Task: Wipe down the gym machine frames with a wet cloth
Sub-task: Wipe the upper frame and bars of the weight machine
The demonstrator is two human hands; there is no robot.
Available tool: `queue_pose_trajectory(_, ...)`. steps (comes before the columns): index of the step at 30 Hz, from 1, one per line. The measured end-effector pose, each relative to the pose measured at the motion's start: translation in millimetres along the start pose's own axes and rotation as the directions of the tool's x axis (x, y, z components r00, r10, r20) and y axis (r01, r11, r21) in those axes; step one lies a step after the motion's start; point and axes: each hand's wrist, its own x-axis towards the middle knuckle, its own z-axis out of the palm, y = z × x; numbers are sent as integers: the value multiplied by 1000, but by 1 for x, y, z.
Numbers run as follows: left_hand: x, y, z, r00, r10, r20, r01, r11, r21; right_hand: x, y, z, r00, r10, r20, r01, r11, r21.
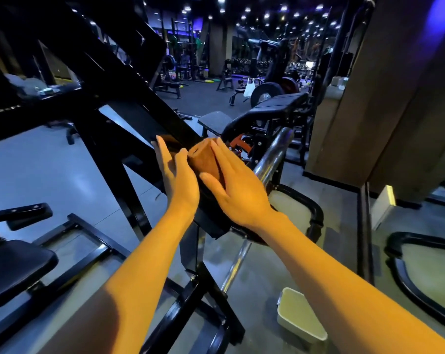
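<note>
At the centre of the frame a brown cloth (205, 159) is draped over a slanted black frame beam (129, 103) of the gym machine. The right hand (238, 192) lies flat on it, fingers straight, pressing it to the metal. The left hand (175, 175) is also spread, fingers straight against the beam's left face, probably to brace while wiping. A pale bucket (300, 315) stands on the floor at lower right, likely for rinsing.

Dim gym hall: grey floor (50, 162), ceiling spotlights (267, 15), brown pillar (385, 98), distant benches (169, 85).
</note>
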Motion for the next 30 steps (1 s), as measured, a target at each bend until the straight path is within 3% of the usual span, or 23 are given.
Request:
queue_pose_trajectory(7, 5, -1, -1, 999, -13, 36, 13, 1000, -3, -78, 50, -27, 996, 27, 87, -28, 1000, 4)
queue_pose_trajectory(11, 0, 4, 0, 999, -16, 46, 18, 999, -48, -44, 32, -19, 996, 1, 88, 4, 998, -58)
queue_pose_trajectory(14, -1, 7, 1, 1000, -18, 22, 20, 995, -97, 14, 2, -2, 999, -47, 10, 48, 997, -60)
queue_pose_trajectory(19, 0, 12, -6, 993, -36, -116, 15, 985, -174, 62, -26, 14, 999, -38, 8, 38, 999, -12)
queue_pose_trajectory(21, 5, 22, -3, 981, 0, -196, -30, 989, -147, 42, -9, 7, 996, -84, 24, 84, 996, 7)
queue_pose_trajectory(26, 48, 35, -2, 969, 43, -242, -62, 996, -71, -43, 39, -12, 993, -90, 71, 88, 996, 31)
queue_pose_trajectory(30, 53, 35, 9, 963, 31, -266, -56, 995, -85, -39, 49, -18, 986, -111, 123, 103, 992, 72)
